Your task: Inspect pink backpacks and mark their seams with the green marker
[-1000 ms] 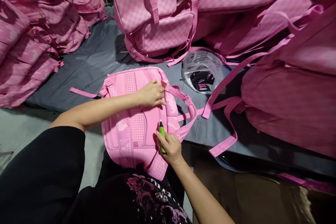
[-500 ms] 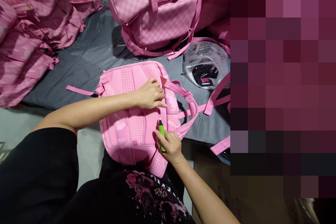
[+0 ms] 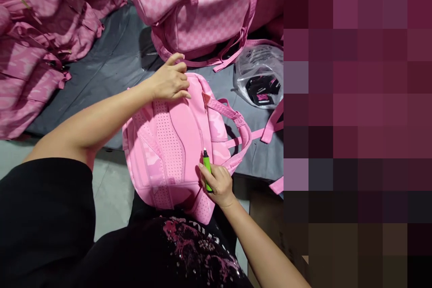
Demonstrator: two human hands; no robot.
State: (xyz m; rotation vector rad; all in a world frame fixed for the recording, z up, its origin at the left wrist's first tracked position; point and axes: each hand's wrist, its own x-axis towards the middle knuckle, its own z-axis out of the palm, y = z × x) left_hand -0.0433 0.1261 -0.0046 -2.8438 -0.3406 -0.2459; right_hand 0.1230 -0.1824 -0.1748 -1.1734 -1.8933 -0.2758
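Note:
A pink backpack [image 3: 192, 121] lies back panel up across my lap and the edge of the covered table. Its shoulder strap [image 3: 222, 108] loops out on the right side. My right hand [image 3: 219, 184] rests low on the backpack, closed round a green marker [image 3: 207, 173] whose pale tip points up and away from me. Over the backpack's far edge is my left hand [image 3: 172, 78], fingers bent and apart, with nothing visible in it. Whether its fingertips touch the fabric I cannot tell.
A checked pink bag [image 3: 209, 18] stands behind the backpack. To its right, a clear plastic bag [image 3: 243, 65] holds black tags [image 3: 261, 90]. Pink camouflage backpacks [image 3: 43, 31] are piled at the left on the grey cover [image 3: 104, 63]. The right side is blocked out by pixelation.
My left hand has moved up and left from the backpack's middle to its far edge. The right hand with the marker has stayed nearly still. The view has shifted slightly.

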